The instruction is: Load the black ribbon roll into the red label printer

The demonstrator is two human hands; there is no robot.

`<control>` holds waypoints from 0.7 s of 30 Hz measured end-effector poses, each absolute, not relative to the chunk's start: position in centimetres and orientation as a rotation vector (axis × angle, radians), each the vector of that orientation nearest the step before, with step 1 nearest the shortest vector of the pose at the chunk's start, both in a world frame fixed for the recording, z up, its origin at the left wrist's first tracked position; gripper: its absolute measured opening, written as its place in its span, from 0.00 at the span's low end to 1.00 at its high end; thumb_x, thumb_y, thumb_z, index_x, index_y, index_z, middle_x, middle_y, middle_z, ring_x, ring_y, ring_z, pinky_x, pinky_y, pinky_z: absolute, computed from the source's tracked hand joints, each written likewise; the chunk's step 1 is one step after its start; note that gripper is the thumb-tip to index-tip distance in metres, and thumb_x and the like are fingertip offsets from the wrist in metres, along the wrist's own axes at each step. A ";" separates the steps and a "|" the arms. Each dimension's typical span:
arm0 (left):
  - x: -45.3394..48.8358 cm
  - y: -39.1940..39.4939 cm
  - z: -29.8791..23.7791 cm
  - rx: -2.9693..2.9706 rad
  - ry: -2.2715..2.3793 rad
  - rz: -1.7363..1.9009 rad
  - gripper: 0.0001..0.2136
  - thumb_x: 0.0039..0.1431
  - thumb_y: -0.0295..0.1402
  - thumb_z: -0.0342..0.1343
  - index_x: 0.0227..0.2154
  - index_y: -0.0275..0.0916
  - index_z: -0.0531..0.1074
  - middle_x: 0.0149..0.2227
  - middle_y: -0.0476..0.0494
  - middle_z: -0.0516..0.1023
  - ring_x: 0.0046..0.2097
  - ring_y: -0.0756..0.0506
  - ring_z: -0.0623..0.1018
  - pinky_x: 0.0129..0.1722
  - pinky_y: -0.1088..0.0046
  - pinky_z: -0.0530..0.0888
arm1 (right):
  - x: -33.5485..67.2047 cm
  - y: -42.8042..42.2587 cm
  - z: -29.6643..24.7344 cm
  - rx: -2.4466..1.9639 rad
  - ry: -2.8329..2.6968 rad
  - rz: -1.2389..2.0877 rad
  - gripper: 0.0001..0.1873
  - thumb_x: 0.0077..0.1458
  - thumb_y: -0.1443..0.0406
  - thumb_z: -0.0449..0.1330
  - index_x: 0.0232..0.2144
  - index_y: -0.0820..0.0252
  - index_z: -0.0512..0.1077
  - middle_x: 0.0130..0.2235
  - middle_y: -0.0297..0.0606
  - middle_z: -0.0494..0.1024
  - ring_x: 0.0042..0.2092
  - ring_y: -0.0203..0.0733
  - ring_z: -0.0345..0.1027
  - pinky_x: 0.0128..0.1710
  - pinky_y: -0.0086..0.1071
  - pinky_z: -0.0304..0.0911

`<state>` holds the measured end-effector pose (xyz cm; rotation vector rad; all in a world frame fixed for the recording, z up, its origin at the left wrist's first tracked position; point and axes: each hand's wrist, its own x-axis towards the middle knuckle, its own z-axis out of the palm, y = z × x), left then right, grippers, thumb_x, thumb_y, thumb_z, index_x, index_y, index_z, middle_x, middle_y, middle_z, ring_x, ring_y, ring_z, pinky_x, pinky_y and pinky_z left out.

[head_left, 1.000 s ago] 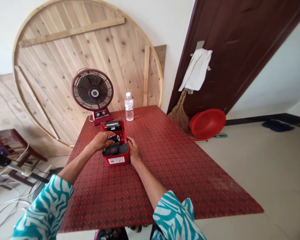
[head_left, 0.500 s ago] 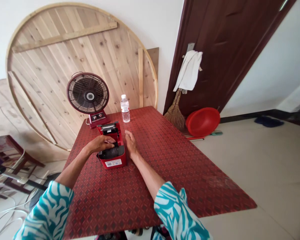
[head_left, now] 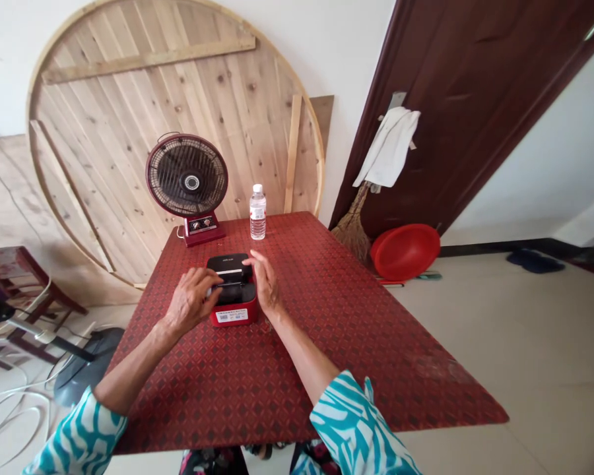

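Note:
A small red and black label printer (head_left: 233, 313) stands on the patterned red table (head_left: 287, 369), a white sticker on its near face. Its black lid (head_left: 230, 260) is tilted partway down, with a gap in front of it. My left hand (head_left: 193, 293) is at the printer's left edge, fingers curled and thumb drawn in; a small pale bit shows by the fingertips, too little to name. Along the right side rests my right hand (head_left: 266, 284), fingers stretched out, their tips touching the lid's right corner.
A fan (head_left: 191, 185) and a water bottle (head_left: 258, 212) stand at the table's far end. Behind leans a round wooden tabletop (head_left: 178, 86). A broom (head_left: 354, 227) and a red basin (head_left: 406, 252) are by the door. Cables (head_left: 20, 402) lie on the floor at left.
The printer's lid has swung down from upright. My left hand has come out of the printer's inside to its left edge, and my right hand has moved against the lid's right side.

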<state>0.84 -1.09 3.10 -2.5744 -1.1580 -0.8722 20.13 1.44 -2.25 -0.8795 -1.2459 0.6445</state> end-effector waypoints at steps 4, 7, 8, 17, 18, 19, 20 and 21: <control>-0.7 -0.6 2.4 -2.518 -1.328 -0.802 0.16 0.59 0.23 0.45 0.42 0.40 0.76 0.44 0.40 0.77 0.43 0.41 0.72 0.41 0.63 0.68 | 20.0 0.1 -3.8 -0.851 -1.245 0.649 0.21 0.62 0.50 0.46 0.41 0.52 0.74 0.51 0.37 0.75 0.56 0.43 0.65 0.61 0.41 0.53; -1.4 -0.6 1.5 -2.553 -1.366 -0.728 0.19 0.58 0.21 0.44 0.43 0.42 0.77 0.45 0.41 0.78 0.45 0.40 0.72 0.43 0.62 0.68 | 19.9 0.1 -4.4 -0.831 -1.262 0.647 0.21 0.61 0.50 0.46 0.41 0.51 0.74 0.51 0.37 0.75 0.57 0.45 0.65 0.62 0.43 0.51; -1.5 -0.8 1.2 -2.548 -1.377 -0.730 0.19 0.58 0.21 0.44 0.44 0.43 0.77 0.46 0.41 0.78 0.46 0.40 0.72 0.43 0.62 0.68 | 19.9 0.1 -4.6 -0.829 -1.274 0.643 0.21 0.61 0.50 0.46 0.42 0.51 0.74 0.49 0.37 0.76 0.57 0.45 0.65 0.62 0.44 0.51; -1.7 -0.8 0.5 -2.684 -1.511 -1.045 0.15 0.58 0.26 0.46 0.40 0.42 0.77 0.46 0.39 0.78 0.47 0.41 0.74 0.45 0.63 0.69 | 20.2 -0.1 -5.1 -0.831 -1.264 0.653 0.21 0.62 0.52 0.47 0.45 0.52 0.74 0.51 0.37 0.76 0.57 0.44 0.65 0.62 0.42 0.51; -1.8 -0.7 0.5 -2.701 -1.595 -1.225 0.13 0.57 0.28 0.47 0.39 0.41 0.76 0.44 0.40 0.79 0.45 0.43 0.75 0.44 0.65 0.71 | 20.1 0.2 -5.2 -0.840 -1.188 0.684 0.21 0.62 0.52 0.46 0.44 0.52 0.75 0.53 0.38 0.74 0.58 0.43 0.64 0.62 0.42 0.52; -1.9 -0.6 0.6 -2.685 -1.723 -1.439 0.12 0.57 0.30 0.48 0.38 0.40 0.75 0.41 0.41 0.79 0.40 0.45 0.77 0.40 0.67 0.72 | 19.9 0.5 -5.3 -0.849 -1.088 0.723 0.22 0.62 0.52 0.46 0.44 0.53 0.74 0.54 0.38 0.73 0.58 0.43 0.63 0.61 0.42 0.53; -2.0 -0.6 0.6 -2.634 -1.891 -1.661 0.11 0.55 0.32 0.49 0.38 0.39 0.73 0.37 0.42 0.79 0.34 0.47 0.77 0.34 0.70 0.72 | 19.7 0.9 -5.5 -0.857 -0.977 0.768 0.22 0.61 0.51 0.46 0.46 0.54 0.73 0.55 0.39 0.73 0.58 0.43 0.63 0.60 0.42 0.54; -2.0 -0.6 0.6 -2.563 -2.080 -1.855 0.10 0.54 0.35 0.51 0.37 0.38 0.72 0.33 0.45 0.78 0.27 0.49 0.75 0.28 0.73 0.71 | 19.4 1.3 -5.8 -0.863 -0.873 0.816 0.23 0.60 0.51 0.48 0.48 0.54 0.71 0.54 0.40 0.73 0.58 0.43 0.64 0.59 0.43 0.56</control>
